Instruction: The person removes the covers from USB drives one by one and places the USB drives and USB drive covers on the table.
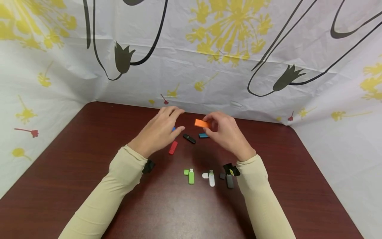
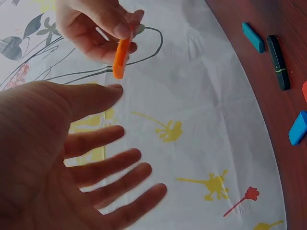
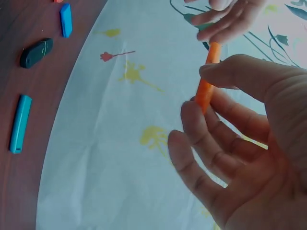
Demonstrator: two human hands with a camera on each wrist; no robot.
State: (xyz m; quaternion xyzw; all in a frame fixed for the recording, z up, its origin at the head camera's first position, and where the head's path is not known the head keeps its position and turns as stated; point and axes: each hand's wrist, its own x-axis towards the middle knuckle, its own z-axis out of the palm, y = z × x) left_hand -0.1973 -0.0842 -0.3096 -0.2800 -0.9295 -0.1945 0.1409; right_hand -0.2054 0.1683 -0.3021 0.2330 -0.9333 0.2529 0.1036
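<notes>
**Orange Stick (image 1: 202, 123) in Right-Hand Pinch**

The right hand (image 1: 224, 130) pinches the smooth, flat-sided orange stick between thumb and fingertips, above the far part of the table (image 1: 179, 212). The left hand (image 1: 159, 127) is near the stick's free end, fingers extended and spread.

The tabletop is polished, red-brown and wood-grained. 4 slim units lie on it below the hands: a rectangular teal stick (image 1: 203, 135), a rounded black stick (image 1: 189, 138) with 1 thin band, a red stick (image 1: 173, 148) and a blue stick (image 2: 298, 128).

Nearer the person lie 3 uncapped drives, each beside its cap: a rectangular green drive (image 1: 191, 177), a rounded white drive (image 1: 211, 180) and a dark grey drive (image 1: 229, 182).

Backdrop: 1 creased white sheet (image 1: 167, 49) with printed plant shapes.
</notes>
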